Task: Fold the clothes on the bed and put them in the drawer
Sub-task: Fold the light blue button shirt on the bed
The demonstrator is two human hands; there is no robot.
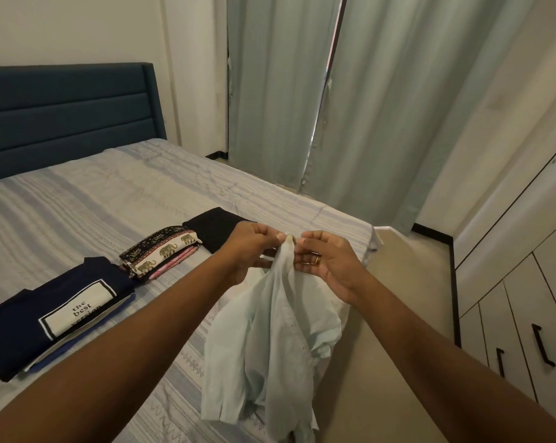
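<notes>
Dangling pale shirt (pixel 270 340) overlaps the bed (pixel 110 199) near folded navy pile (pixel 20 330).

Bed (pixel 110 199), striped cover: three folded piles in a row. The navy stack (pixel 20 327) is just beside the elephant-print stack (pixel 161 251), with the black garment (pixel 212 228) nearest the foot corner.

White patch (pixel 78 310) on folded navy shirt (pixel 14 340), near left on bed (pixel 110 193), is showing "the best". A 3rd word below is getting cut off.
</notes>
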